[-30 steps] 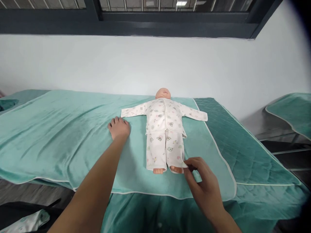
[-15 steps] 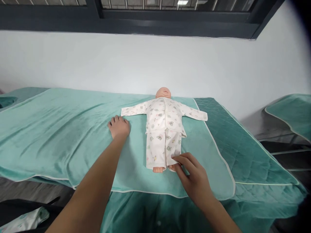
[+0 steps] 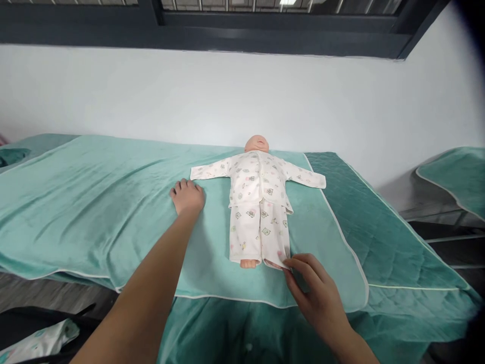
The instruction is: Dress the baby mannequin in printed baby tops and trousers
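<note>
A baby doll [image 3: 256, 143] lies face up on the light green blanket [image 3: 212, 227], its head by the wall. It wears a white printed long-sleeved top [image 3: 257, 177] and matching baby trousers [image 3: 246, 230]. Both sleeves stretch out sideways. My right hand [image 3: 314, 288] pinches the cuff of the trouser leg on the right between thumb and fingers. One foot shows below the other leg; the foot on the pinched side is hidden by cloth. My left hand [image 3: 188, 196] rests flat on the blanket, fingers spread, just below the sleeve end on the left.
Darker green quilted bedding [image 3: 379, 237] covers the bed at the right. A white wall [image 3: 189, 96] with a dark window frame [image 3: 280, 35] stands behind. Rolled printed cloth [image 3: 45, 341] lies on a black item at lower left. Another green-covered bed [image 3: 454, 177] stands at far right.
My right hand has moved slightly right and toward me, drawing the trouser cuff outward and down over the foot. My left hand stays in place.
</note>
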The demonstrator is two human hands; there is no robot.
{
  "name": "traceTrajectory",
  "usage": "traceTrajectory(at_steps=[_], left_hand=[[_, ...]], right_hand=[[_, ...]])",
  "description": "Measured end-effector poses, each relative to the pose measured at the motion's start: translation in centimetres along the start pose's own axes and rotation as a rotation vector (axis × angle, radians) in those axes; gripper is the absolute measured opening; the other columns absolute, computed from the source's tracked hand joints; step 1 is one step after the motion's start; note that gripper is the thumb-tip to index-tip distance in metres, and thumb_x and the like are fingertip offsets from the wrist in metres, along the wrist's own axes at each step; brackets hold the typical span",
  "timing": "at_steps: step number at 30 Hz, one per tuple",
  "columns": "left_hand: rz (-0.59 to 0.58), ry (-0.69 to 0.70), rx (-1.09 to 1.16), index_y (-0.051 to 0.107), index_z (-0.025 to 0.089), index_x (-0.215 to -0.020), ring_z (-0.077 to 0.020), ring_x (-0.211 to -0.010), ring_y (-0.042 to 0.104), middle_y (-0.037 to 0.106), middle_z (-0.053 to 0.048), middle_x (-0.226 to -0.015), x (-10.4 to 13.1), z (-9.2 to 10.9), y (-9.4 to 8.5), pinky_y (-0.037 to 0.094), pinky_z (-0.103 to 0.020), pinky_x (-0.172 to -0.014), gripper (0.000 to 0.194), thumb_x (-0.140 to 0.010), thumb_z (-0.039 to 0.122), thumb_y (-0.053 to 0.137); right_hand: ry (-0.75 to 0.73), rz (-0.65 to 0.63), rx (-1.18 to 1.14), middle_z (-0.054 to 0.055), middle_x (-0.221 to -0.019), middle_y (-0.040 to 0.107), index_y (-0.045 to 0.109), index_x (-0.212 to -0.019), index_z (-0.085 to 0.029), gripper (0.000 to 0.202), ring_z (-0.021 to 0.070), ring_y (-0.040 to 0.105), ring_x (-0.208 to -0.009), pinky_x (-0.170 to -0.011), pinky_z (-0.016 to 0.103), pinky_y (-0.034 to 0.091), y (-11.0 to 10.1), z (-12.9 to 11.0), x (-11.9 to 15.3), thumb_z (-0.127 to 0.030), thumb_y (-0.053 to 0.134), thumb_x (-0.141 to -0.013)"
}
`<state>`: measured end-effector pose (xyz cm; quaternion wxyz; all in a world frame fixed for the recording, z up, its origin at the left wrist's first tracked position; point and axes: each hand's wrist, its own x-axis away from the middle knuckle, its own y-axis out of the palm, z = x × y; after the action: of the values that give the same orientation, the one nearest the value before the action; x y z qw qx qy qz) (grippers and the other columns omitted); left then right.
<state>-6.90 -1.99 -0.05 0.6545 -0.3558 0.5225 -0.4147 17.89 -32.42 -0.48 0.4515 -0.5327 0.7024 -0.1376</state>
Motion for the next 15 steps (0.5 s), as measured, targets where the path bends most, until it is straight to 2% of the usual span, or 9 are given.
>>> traceTrajectory(at_steps=[10,15], left_hand=[[-0.010,-0.006,0.000,0.061,0.011,-0.127,-0.0318,-0.138,0.038,0.051,-0.016,-0.146,0.1,0.2,-0.5,0.028,-0.049,-0.113,0.047,-0.095,0.029,0.031],[-0.021,-0.002,0.012,0.060,0.011,-0.127,-0.0326,-0.138,0.038,0.051,-0.017,-0.146,0.1,0.1,-0.3,0.028,-0.050,-0.112,0.048,-0.095,0.029,0.030]], right_hand=[[0.063,0.036,-0.060,0.006,-0.104,0.060,0.059,-0.109,-0.023,0.014,0.0174,0.061,-0.094,-0.079,0.029,0.051,-0.8,0.0,-0.4,-0.019,0.056,-0.095],[0.143,0.116,-0.074,0.006,-0.104,0.061,0.060,-0.103,-0.023,0.009,0.0185,0.061,-0.093,-0.078,0.031,0.052,-1.4,0.5,-2.1,-0.024,0.053,-0.097]])
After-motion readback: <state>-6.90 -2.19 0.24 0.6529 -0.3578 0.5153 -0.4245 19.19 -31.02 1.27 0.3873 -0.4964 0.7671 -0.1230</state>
